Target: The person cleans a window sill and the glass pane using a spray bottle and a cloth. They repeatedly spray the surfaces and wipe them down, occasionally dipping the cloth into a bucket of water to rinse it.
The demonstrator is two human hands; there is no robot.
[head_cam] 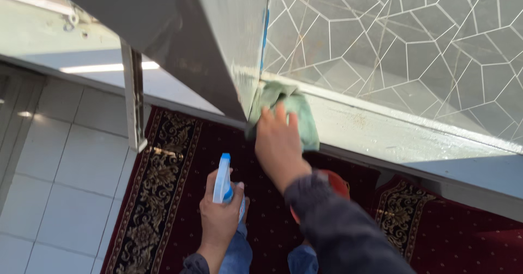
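The right hand (279, 143) presses flat, fingers spread, on a green cloth (289, 110) lying on the grey ledge (381, 129). The left hand (218, 219) is closed around a spray bottle (223, 178), its content hidden.

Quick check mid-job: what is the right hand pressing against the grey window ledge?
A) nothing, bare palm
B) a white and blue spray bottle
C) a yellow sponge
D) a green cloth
D: the right hand lies flat on a crumpled green cloth at the corner of the grey window ledge, while the left hand holds the white and blue spray bottle lower down.
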